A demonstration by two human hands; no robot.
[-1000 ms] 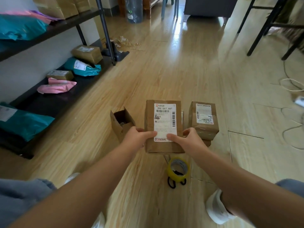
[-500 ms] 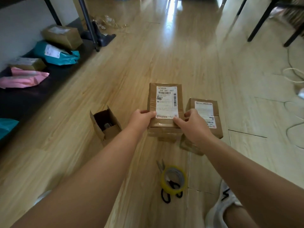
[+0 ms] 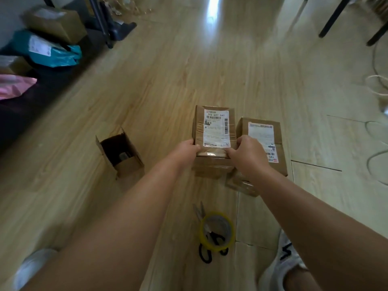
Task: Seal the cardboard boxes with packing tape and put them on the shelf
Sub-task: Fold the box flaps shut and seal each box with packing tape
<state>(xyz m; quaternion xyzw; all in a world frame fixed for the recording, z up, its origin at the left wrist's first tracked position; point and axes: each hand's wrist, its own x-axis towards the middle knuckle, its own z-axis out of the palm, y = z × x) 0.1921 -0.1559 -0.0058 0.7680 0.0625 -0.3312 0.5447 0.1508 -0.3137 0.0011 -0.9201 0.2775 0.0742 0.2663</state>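
I have the labelled box [image 3: 214, 127] dead ahead at 12 o'clock, and both hands are on its near end. My left hand [image 3: 185, 151] is wrapped round the near-left corner and my right hand [image 3: 246, 153] round the near-right corner, fingers curled onto the cardboard. A glossy band runs over the top and the label, so I take this one as taped shut, and I judge the step in hand to be picking it up for the shelf. I cannot tell whether its underside has cleared the floor. Just beside it at 3 o'clock sits a second box [image 3: 279, 162], which my right wrist partly covers. Well apart at 9 o'clock an open box [image 3: 121, 154] stands with its flaps up, clearly not sealed yet. The tape roll [image 3: 202, 234] lies at 6 o'clock, close to my feet, with the scissors [image 3: 204, 256] lying through its ring. The shelf [image 3: 19, 110] is off at 10 o'clock. Its low dark board holds a teal mailer [image 3: 54, 53], a pink mailer [image 3: 14, 85] and a brown parcel [image 3: 56, 24]. Next I need a level lift with both hands so nothing shifts inside. Then I turn towards 10 o'clock and set the box on a bare stretch of that board.
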